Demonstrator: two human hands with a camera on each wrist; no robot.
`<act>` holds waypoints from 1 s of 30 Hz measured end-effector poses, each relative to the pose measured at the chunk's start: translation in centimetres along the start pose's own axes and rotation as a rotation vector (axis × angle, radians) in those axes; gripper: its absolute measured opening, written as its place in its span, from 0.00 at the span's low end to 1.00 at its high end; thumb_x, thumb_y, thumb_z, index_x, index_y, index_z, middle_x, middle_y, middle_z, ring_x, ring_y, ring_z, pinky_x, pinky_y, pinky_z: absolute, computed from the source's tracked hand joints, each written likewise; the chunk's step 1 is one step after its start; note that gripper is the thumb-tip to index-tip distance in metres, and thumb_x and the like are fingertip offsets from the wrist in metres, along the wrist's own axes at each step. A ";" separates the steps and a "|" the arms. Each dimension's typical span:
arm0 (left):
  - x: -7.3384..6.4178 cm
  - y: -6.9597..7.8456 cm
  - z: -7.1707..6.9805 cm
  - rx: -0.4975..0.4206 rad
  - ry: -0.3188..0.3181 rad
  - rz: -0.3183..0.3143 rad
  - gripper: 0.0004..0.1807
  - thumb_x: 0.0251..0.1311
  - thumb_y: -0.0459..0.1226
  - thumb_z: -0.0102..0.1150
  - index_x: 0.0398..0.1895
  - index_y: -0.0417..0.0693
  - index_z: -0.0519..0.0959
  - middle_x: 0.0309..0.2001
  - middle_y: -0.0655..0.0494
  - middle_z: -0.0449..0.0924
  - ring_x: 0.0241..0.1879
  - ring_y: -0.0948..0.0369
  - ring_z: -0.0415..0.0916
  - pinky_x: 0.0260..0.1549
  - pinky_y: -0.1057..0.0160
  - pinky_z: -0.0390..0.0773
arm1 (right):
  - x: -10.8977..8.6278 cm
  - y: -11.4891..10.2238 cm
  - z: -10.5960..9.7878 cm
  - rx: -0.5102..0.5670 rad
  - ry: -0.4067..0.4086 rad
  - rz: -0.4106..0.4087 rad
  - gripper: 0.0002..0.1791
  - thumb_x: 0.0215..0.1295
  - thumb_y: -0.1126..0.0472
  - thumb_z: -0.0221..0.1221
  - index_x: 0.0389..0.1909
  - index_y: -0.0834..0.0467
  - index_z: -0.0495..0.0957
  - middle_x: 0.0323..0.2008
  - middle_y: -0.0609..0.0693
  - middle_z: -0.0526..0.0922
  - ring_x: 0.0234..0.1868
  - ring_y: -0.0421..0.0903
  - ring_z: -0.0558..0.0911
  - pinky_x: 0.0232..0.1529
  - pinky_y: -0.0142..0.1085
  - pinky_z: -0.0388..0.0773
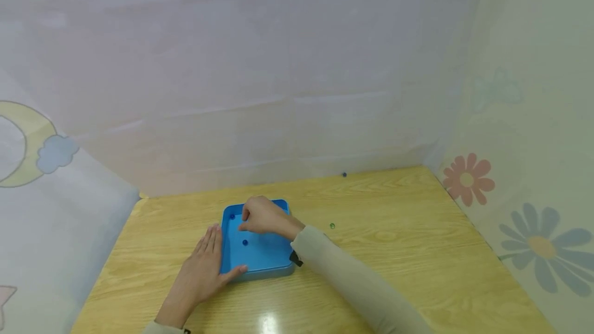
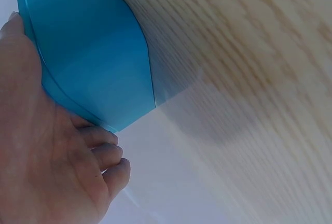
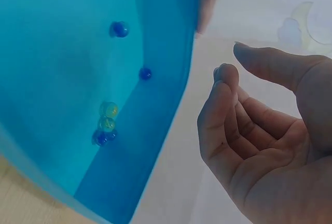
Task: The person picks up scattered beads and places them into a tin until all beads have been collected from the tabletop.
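A blue tray (image 1: 260, 259) stands on the table, holding several glass marbles. Dark blue marbles (image 1: 245, 242) show inside it in the head view, and in the right wrist view yellow-green marbles (image 3: 108, 111) lie by its wall too. My left hand (image 1: 201, 270) rests against the tray's left side, fingers straight and thumb at the front rim. Above the tray is my right hand (image 1: 265, 215), its fingers loosely bent. In the right wrist view a gap separates thumb and forefinger, with nothing visible between them.
On the wooden table (image 1: 394, 262), a green marble (image 1: 332, 226) lies right of the tray. Another dark marble (image 1: 345, 174) sits near the back edge. A pale sheet (image 1: 287, 66) hangs behind, and printed sheets with flowers (image 1: 468, 179) and a moon (image 1: 39, 128) flank the table.
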State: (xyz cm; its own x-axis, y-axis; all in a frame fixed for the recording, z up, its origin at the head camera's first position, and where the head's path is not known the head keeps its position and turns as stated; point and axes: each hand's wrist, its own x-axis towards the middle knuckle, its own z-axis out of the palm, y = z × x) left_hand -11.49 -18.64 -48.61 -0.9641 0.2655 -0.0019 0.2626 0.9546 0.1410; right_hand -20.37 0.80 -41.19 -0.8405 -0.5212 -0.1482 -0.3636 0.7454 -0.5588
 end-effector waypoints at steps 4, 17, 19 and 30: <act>0.0 -0.1 0.1 -0.001 0.001 -0.004 0.66 0.52 0.77 0.43 0.76 0.32 0.49 0.77 0.36 0.50 0.77 0.40 0.49 0.74 0.41 0.59 | -0.7 0.4 -0.7 0.042 0.018 -0.005 0.15 0.60 0.49 0.68 0.42 0.54 0.86 0.41 0.47 0.87 0.36 0.37 0.83 0.35 0.29 0.82; 0.0 -0.2 0.1 -0.001 -0.001 -0.001 0.67 0.52 0.79 0.40 0.77 0.32 0.48 0.78 0.37 0.48 0.77 0.41 0.48 0.74 0.41 0.59 | -3.4 3.0 -4.0 0.231 0.098 -0.009 0.13 0.62 0.50 0.66 0.42 0.54 0.83 0.32 0.44 0.83 0.28 0.39 0.79 0.30 0.31 0.79; 0.0 -0.2 0.0 -0.003 0.003 0.003 0.67 0.52 0.79 0.40 0.76 0.32 0.48 0.78 0.36 0.48 0.77 0.41 0.48 0.74 0.41 0.59 | -3.7 3.6 -4.2 0.229 0.118 -0.017 0.13 0.62 0.50 0.66 0.41 0.54 0.83 0.33 0.44 0.83 0.30 0.39 0.79 0.31 0.31 0.79; 0.1 -0.2 0.4 0.025 0.032 0.010 0.67 0.51 0.79 0.40 0.77 0.33 0.48 0.78 0.37 0.49 0.77 0.41 0.49 0.74 0.41 0.59 | -5.8 6.7 -5.1 0.305 0.151 -0.007 0.13 0.64 0.50 0.65 0.42 0.54 0.83 0.37 0.46 0.84 0.33 0.40 0.81 0.33 0.34 0.81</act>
State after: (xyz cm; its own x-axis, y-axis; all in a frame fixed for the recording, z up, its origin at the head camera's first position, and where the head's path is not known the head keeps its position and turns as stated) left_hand -11.61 -18.73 -49.06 -0.9622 0.2707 0.0310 0.2725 0.9551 0.1164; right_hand -20.00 10.90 -39.87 -0.8966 -0.4415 -0.0341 -0.2517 0.5714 -0.7811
